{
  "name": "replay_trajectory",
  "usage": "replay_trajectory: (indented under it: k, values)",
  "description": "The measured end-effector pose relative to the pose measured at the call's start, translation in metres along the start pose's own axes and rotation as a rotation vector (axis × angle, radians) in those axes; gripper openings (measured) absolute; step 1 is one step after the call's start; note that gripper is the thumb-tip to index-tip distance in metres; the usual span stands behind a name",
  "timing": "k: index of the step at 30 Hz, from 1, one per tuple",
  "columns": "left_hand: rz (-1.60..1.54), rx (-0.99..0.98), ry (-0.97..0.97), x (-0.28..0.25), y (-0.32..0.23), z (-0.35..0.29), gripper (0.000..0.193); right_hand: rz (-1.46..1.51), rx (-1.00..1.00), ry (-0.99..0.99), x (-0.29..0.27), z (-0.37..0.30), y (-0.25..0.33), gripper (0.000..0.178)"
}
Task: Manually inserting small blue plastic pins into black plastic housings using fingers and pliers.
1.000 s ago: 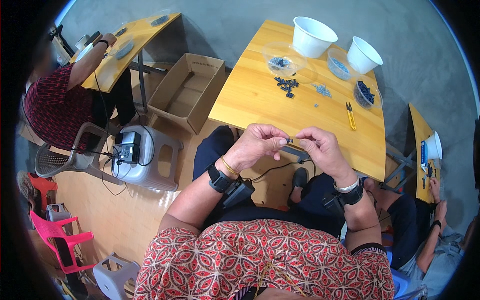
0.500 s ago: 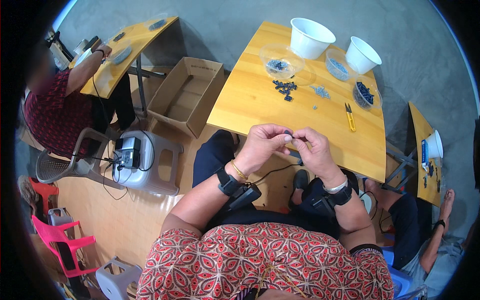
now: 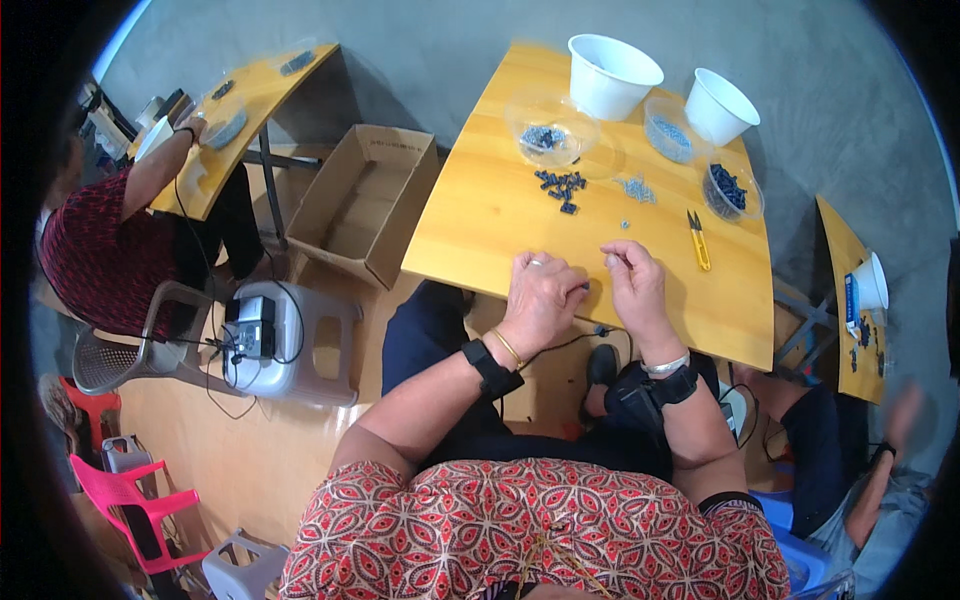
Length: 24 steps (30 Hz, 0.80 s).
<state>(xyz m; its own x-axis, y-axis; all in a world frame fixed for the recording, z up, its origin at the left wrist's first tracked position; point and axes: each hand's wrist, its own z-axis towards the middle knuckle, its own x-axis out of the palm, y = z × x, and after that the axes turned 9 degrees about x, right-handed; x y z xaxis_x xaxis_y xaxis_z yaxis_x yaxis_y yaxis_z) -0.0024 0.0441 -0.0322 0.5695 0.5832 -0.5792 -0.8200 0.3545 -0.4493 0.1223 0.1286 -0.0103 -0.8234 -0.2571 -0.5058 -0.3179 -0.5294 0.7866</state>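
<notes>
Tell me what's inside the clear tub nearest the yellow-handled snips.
The clear tub holds heaped small dark pieces; the top ones show, but what lies beneath is covered.

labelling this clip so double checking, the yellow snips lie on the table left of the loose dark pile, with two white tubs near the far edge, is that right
Not quite: the yellow snips lie to the right of the loose dark pile on the table, as the head view shows. The rest stands.

Grey wall (image 3: pixel 430 80) — mottled; tan floor (image 3: pixel 260 460); pink chair (image 3: pixel 115 490).
</notes>
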Motion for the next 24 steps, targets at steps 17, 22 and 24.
replay_trajectory:
  k: [17, 22, 24]
  values:
    - [-0.011, 0.006, -0.009, 0.010, -0.004, 0.001, 0.010, -0.295, -0.153, -0.092, 0.030, 0.023, -0.013, 0.016]
    - [-0.018, 0.019, -0.017, 0.014, -0.002, -0.001, 0.011, -0.270, -0.191, -0.065, 0.030, 0.024, -0.014, 0.009]
    - [-0.038, 0.024, -0.035, 0.014, -0.003, 0.000, 0.012, -0.276, -0.181, -0.048, 0.030, 0.023, -0.015, 0.008]
